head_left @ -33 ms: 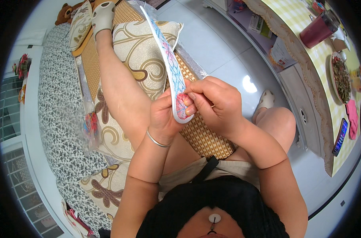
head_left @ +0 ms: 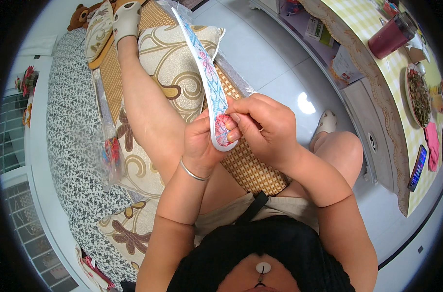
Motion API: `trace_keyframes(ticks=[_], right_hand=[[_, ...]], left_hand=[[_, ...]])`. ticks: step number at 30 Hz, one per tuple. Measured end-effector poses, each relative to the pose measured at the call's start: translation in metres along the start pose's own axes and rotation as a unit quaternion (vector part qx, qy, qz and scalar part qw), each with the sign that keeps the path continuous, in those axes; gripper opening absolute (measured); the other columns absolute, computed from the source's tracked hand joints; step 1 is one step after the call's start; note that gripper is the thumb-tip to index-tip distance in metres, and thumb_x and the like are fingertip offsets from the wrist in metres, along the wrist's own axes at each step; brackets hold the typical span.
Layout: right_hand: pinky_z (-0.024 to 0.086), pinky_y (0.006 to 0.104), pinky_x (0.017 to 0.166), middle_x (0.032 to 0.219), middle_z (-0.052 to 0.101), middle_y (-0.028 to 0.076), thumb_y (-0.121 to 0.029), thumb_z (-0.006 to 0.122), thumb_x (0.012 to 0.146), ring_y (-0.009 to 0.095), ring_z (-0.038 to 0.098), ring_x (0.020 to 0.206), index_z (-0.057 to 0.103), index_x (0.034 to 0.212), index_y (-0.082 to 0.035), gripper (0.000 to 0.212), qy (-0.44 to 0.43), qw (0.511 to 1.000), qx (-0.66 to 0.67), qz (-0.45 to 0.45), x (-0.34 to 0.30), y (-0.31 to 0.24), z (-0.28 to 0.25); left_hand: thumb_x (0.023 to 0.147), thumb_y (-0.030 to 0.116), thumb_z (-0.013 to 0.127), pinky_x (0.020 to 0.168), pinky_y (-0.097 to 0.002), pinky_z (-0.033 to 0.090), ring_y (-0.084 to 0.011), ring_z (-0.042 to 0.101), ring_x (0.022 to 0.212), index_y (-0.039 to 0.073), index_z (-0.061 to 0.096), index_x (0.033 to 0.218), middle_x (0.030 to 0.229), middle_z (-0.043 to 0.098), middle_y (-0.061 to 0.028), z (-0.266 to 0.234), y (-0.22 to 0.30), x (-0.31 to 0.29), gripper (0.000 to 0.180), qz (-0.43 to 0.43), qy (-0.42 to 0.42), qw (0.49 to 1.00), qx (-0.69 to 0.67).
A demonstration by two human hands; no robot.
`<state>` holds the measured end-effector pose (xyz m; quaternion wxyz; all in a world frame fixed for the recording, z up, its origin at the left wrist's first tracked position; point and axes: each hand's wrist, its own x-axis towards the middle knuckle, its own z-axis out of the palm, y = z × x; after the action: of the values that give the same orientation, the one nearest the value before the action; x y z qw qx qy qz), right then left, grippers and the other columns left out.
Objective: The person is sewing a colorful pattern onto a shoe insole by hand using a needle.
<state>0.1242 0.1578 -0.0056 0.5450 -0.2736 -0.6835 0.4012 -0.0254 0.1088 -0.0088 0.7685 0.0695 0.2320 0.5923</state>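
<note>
My left hand [head_left: 204, 141], with a silver bangle at the wrist, is closed around the lower end of an embroidered insole [head_left: 205, 63]. The insole is long and narrow, white at the rim, with blue and pink line patterns and a red patch of stitching near the held end. Its far end points up and away, over the cushion. Fingertips of the left hand show on the red patch. Thumb and forefinger of my right hand [head_left: 270, 124] are pinched together at the insole's right edge, beside that patch. Whatever they pinch is too small to make out.
Under my legs lies a patterned seat cover with a woven mat [head_left: 258, 173] and a flowered cushion [head_left: 177, 63]. A clear bag with coloured threads [head_left: 112, 153] is at left. On the right, a checked table holds a dark red cup [head_left: 389, 36], a plate of food [head_left: 417, 95] and a phone [head_left: 417, 168].
</note>
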Motion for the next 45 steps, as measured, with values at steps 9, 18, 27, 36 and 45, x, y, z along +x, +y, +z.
trace_keyframes(ticks=[9, 18, 27, 36, 45], right_hand=[[0.048, 0.0317, 0.055, 0.073, 0.061, 0.011, 0.002, 0.062, 0.076, 0.025, 0.061, 0.063, 0.065, 0.085, -0.004, 0.011, 0.001, 0.999, 0.043, 0.029, 0.0, -0.003, 0.001], [0.048, 0.0319, 0.054, 0.073, 0.061, 0.01, 0.002, 0.062, 0.077, 0.026, 0.061, 0.063, 0.065, 0.084, -0.004, 0.01, -0.001, 0.999, 0.042, 0.024, 0.0, -0.003, 0.0], [0.049, 0.0324, 0.056, 0.073, 0.062, 0.01, 0.001, 0.063, 0.076, 0.026, 0.061, 0.064, 0.064, 0.085, -0.005, 0.01, -0.006, 1.0, 0.014, 0.006, 0.0, -0.003, -0.002], [0.048, 0.029, 0.059, 0.079, 0.064, 0.006, 0.0, 0.063, 0.079, 0.018, 0.062, 0.068, 0.064, 0.086, -0.003, 0.007, -0.04, 0.968, 0.174, 0.176, 0.003, 0.005, 0.0], [0.043, 0.0214, 0.067, 0.094, 0.059, 0.004, 0.003, 0.063, 0.08, 0.009, 0.054, 0.08, 0.066, 0.086, 0.0, 0.007, -0.095, 0.943, 0.241, 0.207, 0.003, 0.035, -0.002]], left_hand=[[0.089, 0.017, 0.048, 0.061, -0.0287, 0.046, -0.0209, 0.051, 0.065, -0.002, 0.05, 0.114, 0.08, 0.053, -0.0099, 0.003, -0.002, -0.001, 0.032, -0.01, -0.001, 1.0, -0.016], [0.088, 0.017, 0.049, 0.062, -0.0288, 0.046, -0.0209, 0.05, 0.064, -0.003, 0.049, 0.11, 0.078, 0.051, -0.0093, 0.006, -0.003, 0.0, 0.03, -0.027, -0.024, 0.999, -0.02], [0.089, 0.016, 0.048, 0.062, -0.0299, 0.047, -0.0208, 0.053, 0.067, -0.002, 0.049, 0.111, 0.08, 0.054, -0.0098, 0.009, -0.003, -0.001, 0.028, -0.026, -0.02, 0.999, -0.019], [0.089, 0.007, 0.058, 0.042, -0.0188, 0.039, -0.0134, 0.055, 0.06, -0.002, 0.049, 0.112, 0.092, 0.061, -0.0132, 0.009, 0.005, 0.0, 0.027, 0.074, 0.038, 0.981, 0.177], [0.083, -0.004, 0.061, 0.038, -0.017, 0.035, -0.0056, 0.052, 0.055, -0.004, 0.052, 0.112, 0.092, 0.065, -0.0108, 0.016, 0.01, -0.003, 0.03, 0.124, 0.073, 0.958, 0.247]])
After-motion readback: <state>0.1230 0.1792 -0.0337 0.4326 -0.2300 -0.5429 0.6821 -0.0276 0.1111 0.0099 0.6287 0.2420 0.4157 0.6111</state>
